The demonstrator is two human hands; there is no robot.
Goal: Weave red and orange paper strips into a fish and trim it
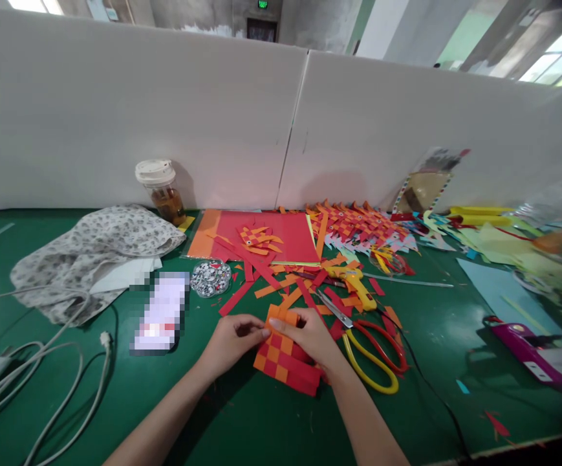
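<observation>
A person works over a green counter [242, 421], holding a woven paper piece [273, 356] of red and orange squares between the two hands, toward the counter's near edge. The left hand [235, 336] pinches the upper left side of the piece with thumb and forefinger; the right hand [312, 333] grips it from the right, thumb laid across the orange band at the top and fingers mostly hidden behind. The checkered part hangs below both thumbs, and a loose red flap [302, 378] sticks out beneath the right hand. Just to the right lie open scissors [347, 321] with one red and one yellow handle, and beyond them a yellow glue gun [358, 288] among scattered paper strips [271, 277]. Farther off, near the counter's far edge, a small woven fish [254, 241] rests on red sheets [295, 239], with a heap of red-and-orange woven pieces [353, 223] to their right. On the left side, a round clear box [210, 278] sits beside a phone [162, 314].
</observation>
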